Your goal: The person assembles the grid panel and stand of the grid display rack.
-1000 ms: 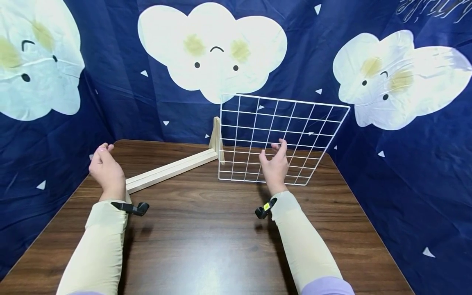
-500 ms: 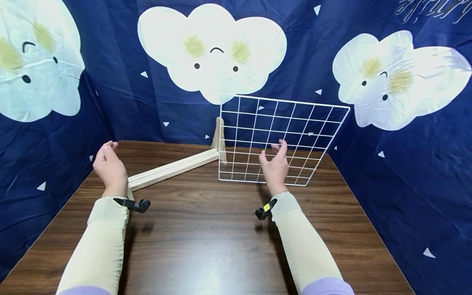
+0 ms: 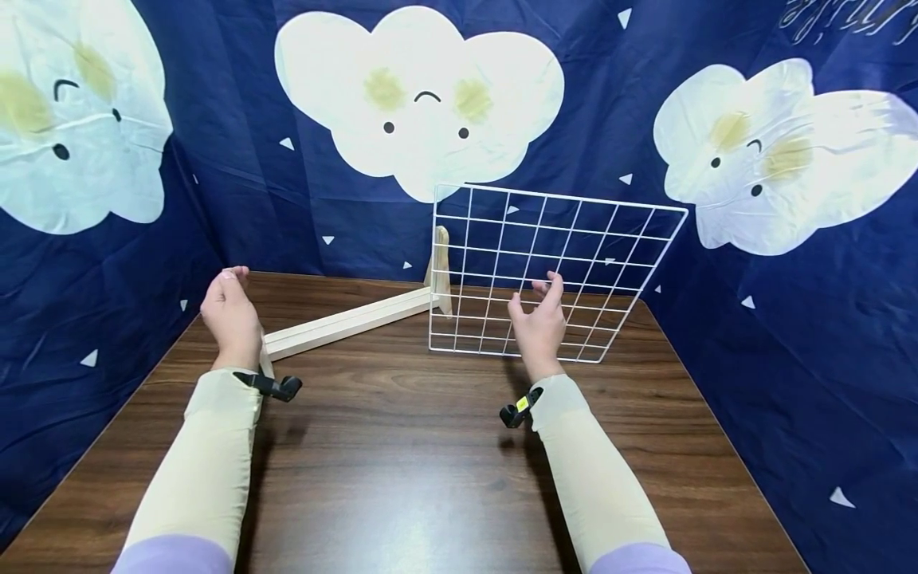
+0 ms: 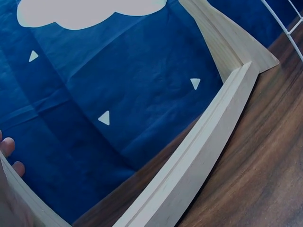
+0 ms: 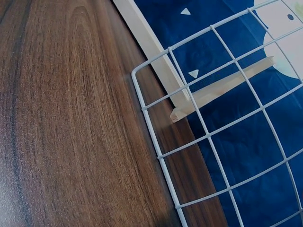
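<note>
1. The left hand [image 3: 233, 319] grips the near end piece [image 4: 35, 205] of the wooden stand [image 3: 351, 321], fingers curled over its edge.
2. The right hand [image 3: 541, 327], well apart from the left, seems to hold the white wire grid [image 5: 208, 136], thumb and fingers bent at the wires; its own wrist view does not show the fingers.
3. The grid leans upright over the table [image 3: 402, 446], its left edge in front of the stand's far end piece [image 3: 442, 271]; whether they touch, I cannot tell.
4. The grid looks light and stiff, smooth-coated and prone to swivel; gripping a wire crossing near mid-width should steady it.
5. The stand looks rigid and fairly light; its flat end pieces or grooved rail offer firm holds.
6. Blue cloth [image 3: 373, 231] hangs behind.
</note>
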Tool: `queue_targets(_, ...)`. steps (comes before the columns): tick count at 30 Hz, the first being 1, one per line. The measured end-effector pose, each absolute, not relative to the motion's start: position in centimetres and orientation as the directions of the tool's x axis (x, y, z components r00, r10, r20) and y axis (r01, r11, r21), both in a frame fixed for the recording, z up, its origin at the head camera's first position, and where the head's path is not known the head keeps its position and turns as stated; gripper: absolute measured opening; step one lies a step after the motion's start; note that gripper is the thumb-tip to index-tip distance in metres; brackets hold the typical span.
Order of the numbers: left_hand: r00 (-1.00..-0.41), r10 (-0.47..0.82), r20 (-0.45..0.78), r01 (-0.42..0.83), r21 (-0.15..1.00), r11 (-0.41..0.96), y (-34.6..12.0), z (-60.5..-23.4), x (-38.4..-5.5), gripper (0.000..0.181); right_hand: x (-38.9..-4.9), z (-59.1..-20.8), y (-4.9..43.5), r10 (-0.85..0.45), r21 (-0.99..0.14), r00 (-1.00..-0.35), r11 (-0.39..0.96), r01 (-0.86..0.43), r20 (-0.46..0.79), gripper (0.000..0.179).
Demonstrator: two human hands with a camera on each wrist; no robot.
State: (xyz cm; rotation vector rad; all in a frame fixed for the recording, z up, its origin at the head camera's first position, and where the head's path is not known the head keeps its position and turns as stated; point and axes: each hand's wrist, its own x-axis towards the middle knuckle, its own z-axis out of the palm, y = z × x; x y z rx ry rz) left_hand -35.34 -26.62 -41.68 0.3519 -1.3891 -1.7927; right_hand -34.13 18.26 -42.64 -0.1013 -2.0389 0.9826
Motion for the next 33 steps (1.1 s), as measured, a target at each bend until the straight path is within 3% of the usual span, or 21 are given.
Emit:
queue_targets(7, -0.661, -0.711, 0.24, 0.447, 0.887, -0.116, -26.1, -41.8, -36.1, 0.029, -34.2, -42.7, 18.3, 0.395, -0.671, -0.634, 0.689, -0.274, 0.665, 0.066)
queue_targets(23, -0.703, -0.656, 0.276, 0.353, 0.936, 0.015, -24.3, -42.2, -37.4, 0.037, -34.2, -42.9, 18.3, 0.392, -0.671, -0.626, 0.68, -0.296, 0.674, 0.065)
queue_targets(33, -0.74, -0.583, 0.335, 0.379, 0.924, 0.05, -23.2, -42.0, -38.1, 0.04, -34.2, -42.8, 18.4, 0.391, -0.663, -0.619, 0.688, -0.295, 0.681, 0.065)
